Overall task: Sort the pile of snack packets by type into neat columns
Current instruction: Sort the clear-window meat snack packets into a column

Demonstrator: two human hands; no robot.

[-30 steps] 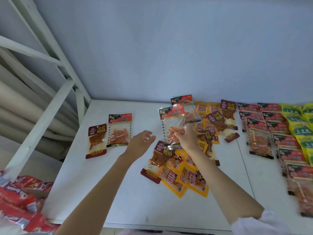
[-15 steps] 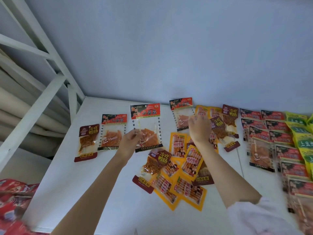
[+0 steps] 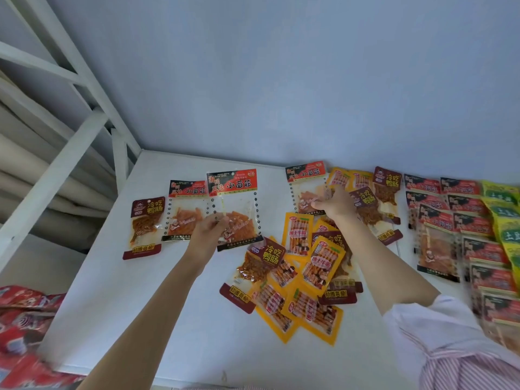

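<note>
My left hand (image 3: 209,230) pinches the lower part of a red-topped clear gluten packet (image 3: 233,204), which overlaps a matching packet (image 3: 185,209) on the white table (image 3: 118,305). A maroon duck-intestine packet (image 3: 145,226) lies left of those. My right hand (image 3: 333,205) grips another red-topped gluten packet (image 3: 305,187) at the back of the mixed pile. The pile holds several yellow sausage packets (image 3: 323,263) and maroon packets (image 3: 260,266).
Sorted columns of red-and-black packets (image 3: 472,226) and green packets (image 3: 503,212) fill the right side. A white ladder frame (image 3: 56,170) stands at the left. Red packets (image 3: 22,319) lie off the table's front left corner. The blue wall (image 3: 281,80) runs behind the table.
My left hand carried its gluten packet leftward and now sets it beside the one lying at the left. My right hand reached back and took hold of another gluten packet.
</note>
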